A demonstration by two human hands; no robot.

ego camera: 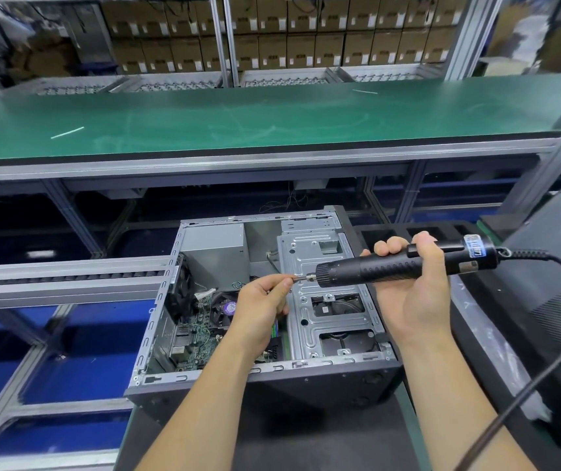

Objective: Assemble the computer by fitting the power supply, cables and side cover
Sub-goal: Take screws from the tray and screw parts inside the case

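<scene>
Gripping a black screwdriver [404, 263] around its body, the right hand [415, 294] holds it level above the open case [262, 300], tip pointing left. The left hand [262, 307] pinches the bit [301, 278] at that tip between thumb and fingers, just over the motherboard [197, 338]. The power supply [216, 249] sits in the case's far corner, beyond both hands. A cord [551, 351] trails from the tool's rear toward the lower right.

One computer case [265, 300], one electric screwdriver [404, 263] (corded), two hands
</scene>
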